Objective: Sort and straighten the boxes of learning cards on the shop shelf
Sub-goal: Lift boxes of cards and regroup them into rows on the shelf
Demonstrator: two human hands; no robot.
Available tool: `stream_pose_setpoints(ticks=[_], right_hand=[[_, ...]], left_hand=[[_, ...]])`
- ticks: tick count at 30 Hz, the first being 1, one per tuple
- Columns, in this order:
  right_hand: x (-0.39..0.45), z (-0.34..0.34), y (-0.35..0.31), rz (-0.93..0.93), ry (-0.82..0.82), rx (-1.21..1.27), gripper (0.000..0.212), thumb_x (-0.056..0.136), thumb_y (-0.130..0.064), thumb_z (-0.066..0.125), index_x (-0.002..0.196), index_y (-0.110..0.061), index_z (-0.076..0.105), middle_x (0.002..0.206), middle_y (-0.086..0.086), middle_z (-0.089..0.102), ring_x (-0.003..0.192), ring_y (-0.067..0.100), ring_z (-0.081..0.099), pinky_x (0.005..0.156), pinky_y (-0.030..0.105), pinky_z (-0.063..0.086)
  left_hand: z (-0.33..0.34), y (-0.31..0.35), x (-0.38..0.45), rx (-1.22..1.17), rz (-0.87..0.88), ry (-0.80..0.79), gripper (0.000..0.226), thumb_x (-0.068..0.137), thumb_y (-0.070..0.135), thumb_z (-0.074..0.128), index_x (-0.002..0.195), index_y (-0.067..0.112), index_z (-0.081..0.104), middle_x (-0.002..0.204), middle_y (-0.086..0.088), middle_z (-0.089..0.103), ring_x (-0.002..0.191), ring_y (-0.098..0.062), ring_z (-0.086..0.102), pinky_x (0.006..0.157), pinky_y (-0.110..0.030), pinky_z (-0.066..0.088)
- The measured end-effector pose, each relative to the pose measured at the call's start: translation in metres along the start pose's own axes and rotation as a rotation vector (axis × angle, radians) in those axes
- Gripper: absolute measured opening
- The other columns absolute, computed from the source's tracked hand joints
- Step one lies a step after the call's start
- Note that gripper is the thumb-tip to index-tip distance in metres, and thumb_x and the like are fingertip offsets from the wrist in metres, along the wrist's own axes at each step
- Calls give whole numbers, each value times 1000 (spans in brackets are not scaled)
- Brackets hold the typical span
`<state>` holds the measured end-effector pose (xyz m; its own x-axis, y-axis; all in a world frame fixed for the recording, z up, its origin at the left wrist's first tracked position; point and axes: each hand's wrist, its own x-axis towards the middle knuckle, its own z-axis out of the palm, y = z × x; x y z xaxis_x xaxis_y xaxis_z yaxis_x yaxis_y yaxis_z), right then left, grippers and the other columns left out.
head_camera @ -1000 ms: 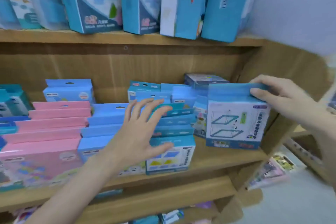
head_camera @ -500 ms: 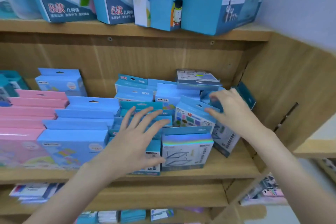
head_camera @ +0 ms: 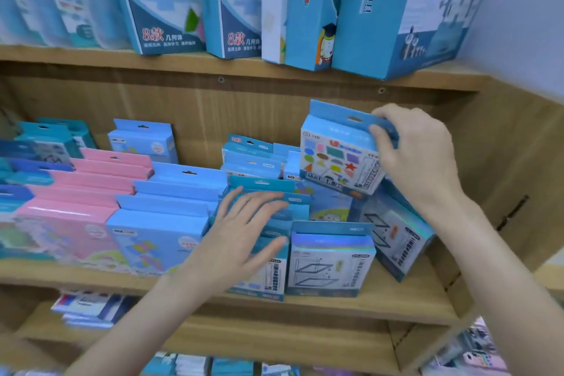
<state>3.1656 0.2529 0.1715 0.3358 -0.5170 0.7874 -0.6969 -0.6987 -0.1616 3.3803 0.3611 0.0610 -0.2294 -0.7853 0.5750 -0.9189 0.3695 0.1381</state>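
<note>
Currently the right hand [head_camera: 418,159] grips a blue box of learning cards [head_camera: 338,156] by its top hang-tab, thumb in front and fingers curled over the back edge. That box shows coloured shapes on its face, tilts slightly, and is lifted above the row at the right end of the middle shelf [head_camera: 366,305].

Left hand [head_camera: 238,238]: open, fingers spread, palm pressed flat on the tops and fronts of the teal boxes [head_camera: 268,189] in the centre row; nothing gripped.

Beside the left hand's thumb, a holographic-topped box [head_camera: 331,262] with a line drawing stands upright at the shelf front. To its right, a similar box [head_camera: 396,238] leans against the shelf's wooden side wall [head_camera: 503,162], tilted.

Left of centre: a row of light blue boxes [head_camera: 158,232], then a row of pink boxes [head_camera: 67,217], both stacked front to back. Darker teal boxes at far left are blurred.

Upper shelf [head_camera: 213,65]: tall blue-and-white cartons [head_camera: 164,0] standing upright, 2 of them marked "8". Lower shelf holds further packets, too blurred to tell apart.
</note>
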Motion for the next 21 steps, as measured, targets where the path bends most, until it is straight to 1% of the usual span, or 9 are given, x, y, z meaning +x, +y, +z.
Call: stream_pose_setpoints(ticks=[3, 5, 8, 9, 11, 13, 15, 17, 21], right_hand=[[8, -1, -10, 24, 112, 74, 16, 89, -13, 53, 101, -7, 61, 89, 12, 65, 77, 23, 53, 66, 29, 32], [13, 4, -19, 60, 112, 172, 18, 90, -15, 53, 103, -6, 61, 89, 13, 64, 72, 17, 48, 65, 26, 33], [19, 15, -41, 82, 75, 359, 12, 90, -14, 52, 98, -9, 60, 85, 9, 63, 63, 19, 53, 59, 38, 47], [22, 20, -51, 105, 47, 456, 8, 91, -13, 52, 95, -12, 60, 82, 5, 62, 58, 16, 56, 55, 36, 51], [28, 31, -71, 147, -13, 618, 9, 92, -9, 52, 92, -15, 59, 78, 1, 60, 52, 5, 59, 42, 20, 50], [35, 45, -89, 172, -78, 729, 10, 92, -7, 50, 92, -14, 57, 77, -6, 58, 52, 0, 59, 39, 12, 46], [44, 59, -108, 185, -121, 807, 10, 92, -8, 50, 91, -15, 56, 79, -10, 58, 53, 3, 61, 41, 15, 49], [54, 73, -128, 164, -140, 843, 11, 93, -9, 50, 90, -17, 56, 82, -6, 59, 55, 6, 62, 41, 20, 52], [77, 103, -181, 104, -195, 901, 19, 92, -10, 51, 82, -26, 54, 81, -3, 63, 53, 10, 63, 41, 27, 53]], left_hand=[[-15, -16, -11, -24, -114, 145, 32, 93, 33, 36, 118, 19, 52, 123, 6, 53, 116, -8, 45, 107, -40, 20], [-26, -33, -22, 1, -213, 224, 28, 89, 28, 37, 113, 21, 49, 119, 4, 56, 111, -10, 46, 103, -39, 24], [-41, -58, -43, 65, -310, 216, 29, 85, 27, 39, 112, 21, 47, 117, -3, 58, 107, -16, 47, 92, -37, 29], [-46, -66, -51, 99, -322, 203, 31, 84, 27, 39, 112, 19, 48, 118, -5, 58, 107, -17, 46, 91, -36, 29], [-56, -78, -66, 162, -372, 188, 35, 85, 28, 38, 114, 15, 51, 120, -6, 56, 107, -19, 46, 91, -34, 28], [-68, -88, -78, 200, -436, 202, 38, 85, 30, 36, 114, 13, 54, 120, -4, 56, 107, -20, 46, 91, -32, 28], [-78, -100, -91, 235, -466, 223, 40, 83, 29, 37, 113, 11, 56, 119, -5, 57, 105, -19, 46, 89, -32, 28], [-88, -116, -109, 251, -496, 222, 41, 82, 30, 37, 112, 11, 57, 120, -6, 57, 106, -19, 45, 91, -34, 27], [-111, -159, -146, 250, -572, 225, 43, 81, 31, 35, 116, 14, 54, 121, -4, 56, 111, -21, 47, 97, -50, 34]])
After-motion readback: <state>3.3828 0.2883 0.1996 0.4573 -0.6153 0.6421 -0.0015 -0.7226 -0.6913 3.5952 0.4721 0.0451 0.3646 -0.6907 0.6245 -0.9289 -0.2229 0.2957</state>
